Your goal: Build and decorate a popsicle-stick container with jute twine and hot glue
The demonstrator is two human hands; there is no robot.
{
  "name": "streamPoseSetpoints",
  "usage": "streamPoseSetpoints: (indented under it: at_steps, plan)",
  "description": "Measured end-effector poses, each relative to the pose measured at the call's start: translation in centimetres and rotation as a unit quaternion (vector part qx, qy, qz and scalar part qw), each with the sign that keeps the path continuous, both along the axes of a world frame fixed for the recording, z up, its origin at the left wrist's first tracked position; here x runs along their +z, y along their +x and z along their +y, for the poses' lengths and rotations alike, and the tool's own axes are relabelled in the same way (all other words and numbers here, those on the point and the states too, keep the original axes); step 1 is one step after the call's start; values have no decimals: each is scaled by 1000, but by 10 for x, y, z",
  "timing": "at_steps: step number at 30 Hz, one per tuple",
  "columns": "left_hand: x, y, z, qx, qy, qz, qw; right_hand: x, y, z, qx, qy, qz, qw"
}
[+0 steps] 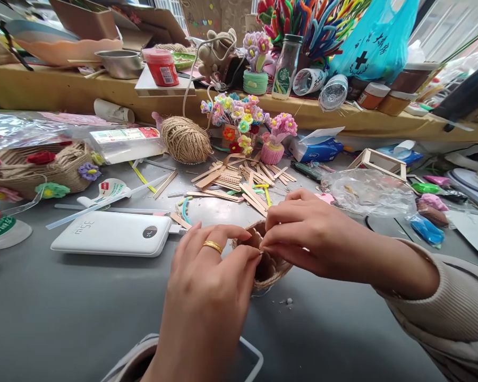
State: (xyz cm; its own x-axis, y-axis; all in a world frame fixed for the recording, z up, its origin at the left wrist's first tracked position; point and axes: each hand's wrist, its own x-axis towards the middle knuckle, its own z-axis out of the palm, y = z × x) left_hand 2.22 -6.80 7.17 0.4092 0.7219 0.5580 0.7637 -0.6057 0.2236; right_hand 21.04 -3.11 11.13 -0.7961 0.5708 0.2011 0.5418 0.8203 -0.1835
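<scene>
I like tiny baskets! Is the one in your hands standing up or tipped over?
Upright: the twine basket sits base-down on the grey table, opening facing up.

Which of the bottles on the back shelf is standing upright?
The Starbucks-labelled glass bottle, beside the green flower pot; the two clear bottles to its right lie on their sides.

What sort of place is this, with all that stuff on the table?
Probably a handicraft bench: a ball of brown jute twine, a heap of flat wooden craft sticks and pastel pipe-cleaner flowers crowd the grey table, while the left hand and right hand pinch a small twine-wrapped basket.
</scene>
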Motion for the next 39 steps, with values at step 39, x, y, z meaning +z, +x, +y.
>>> streamPoseSetpoints:
  at_steps: [39]
  plan:
    - [-11,-9,-2,-1,-11,-128,992,-40,44,-40,-354,41,389,849]
